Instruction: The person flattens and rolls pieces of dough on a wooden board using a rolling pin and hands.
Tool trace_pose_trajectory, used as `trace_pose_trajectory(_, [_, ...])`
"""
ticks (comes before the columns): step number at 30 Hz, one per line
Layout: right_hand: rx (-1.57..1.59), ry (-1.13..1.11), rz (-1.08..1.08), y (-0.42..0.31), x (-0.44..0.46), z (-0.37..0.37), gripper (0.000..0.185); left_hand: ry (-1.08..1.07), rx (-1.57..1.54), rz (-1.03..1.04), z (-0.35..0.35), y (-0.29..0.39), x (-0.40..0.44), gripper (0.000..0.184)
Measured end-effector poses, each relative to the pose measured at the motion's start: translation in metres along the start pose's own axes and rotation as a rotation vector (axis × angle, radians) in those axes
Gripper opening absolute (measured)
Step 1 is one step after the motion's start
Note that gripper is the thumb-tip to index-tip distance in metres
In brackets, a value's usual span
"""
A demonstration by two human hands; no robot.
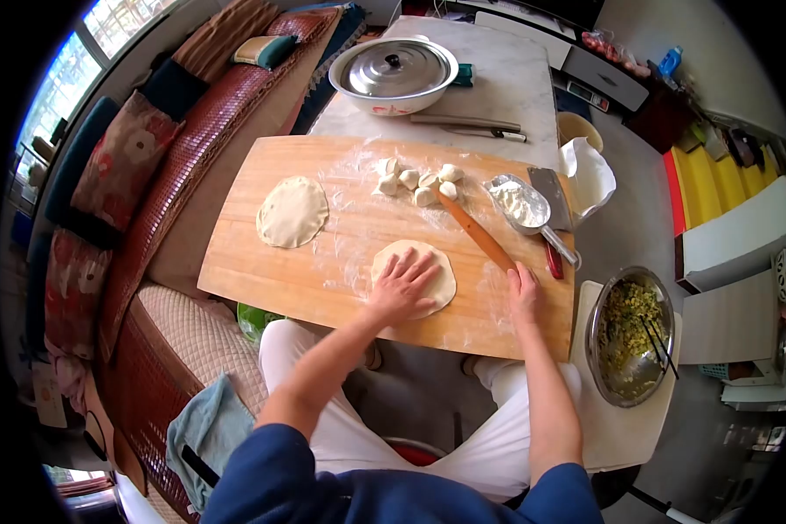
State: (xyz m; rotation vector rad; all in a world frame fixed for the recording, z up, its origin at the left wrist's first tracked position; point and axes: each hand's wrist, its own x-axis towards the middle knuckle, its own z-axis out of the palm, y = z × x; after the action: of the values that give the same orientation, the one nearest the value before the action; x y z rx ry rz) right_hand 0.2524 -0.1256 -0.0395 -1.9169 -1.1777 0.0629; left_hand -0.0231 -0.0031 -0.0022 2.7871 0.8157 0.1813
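Observation:
My left hand (403,284) lies flat with spread fingers on a round of rolled dough (441,271) near the front of the wooden board (236,236). In my right hand (523,293) is the near end of a wooden rolling pin (476,230), slanting away to the left. The pin's far tip reaches several small dough pieces (424,196) at the back of the board. Another flat dough round (292,212), with a crimped-looking edge, rests at the left. A metal scoop (522,205) of flour lies at the right beside a cleaver (550,196) with a red handle.
Behind the board stand a lidded basin (393,74), a metal rod (465,122) and a knife (498,134). At my right, a metal bowl (596,349) of chopped yellow-green filling with chopsticks sits on a stool (620,441). A sofa (192,166) runs along the left.

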Motion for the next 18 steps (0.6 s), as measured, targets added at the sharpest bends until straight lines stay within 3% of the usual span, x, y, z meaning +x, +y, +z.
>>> trace_pose_trajectory(3, [-0.068,-0.147,-0.174,-0.001,-0.006,-0.025,0.031,-0.114,-0.01,0.281,-0.019,-0.038,-0.018,0.069])
trace_pose_trajectory(7, [-0.125,-0.345,-0.299,-0.013,-0.017,-0.039,0.034,0.158,-0.128,0.015,-0.032,-0.039,-0.056,0.071])
trace_pose_trajectory(12, [-0.298,-0.336,-0.383,-0.037,0.02,-0.009,0.041,0.047,-0.111,-0.178,-0.005,-0.026,-0.04,0.088])
trace_pose_trajectory(16, [-0.374,-0.367,-0.416,-0.029,0.052,0.018,0.049,0.063,0.005,-0.31,-0.009,-0.046,0.019,0.084])
trace_pose_trajectory(18, [-0.363,-0.359,-0.334,-0.027,0.052,0.023,0.048,0.071,0.052,-0.361,-0.013,-0.057,0.044,0.082])
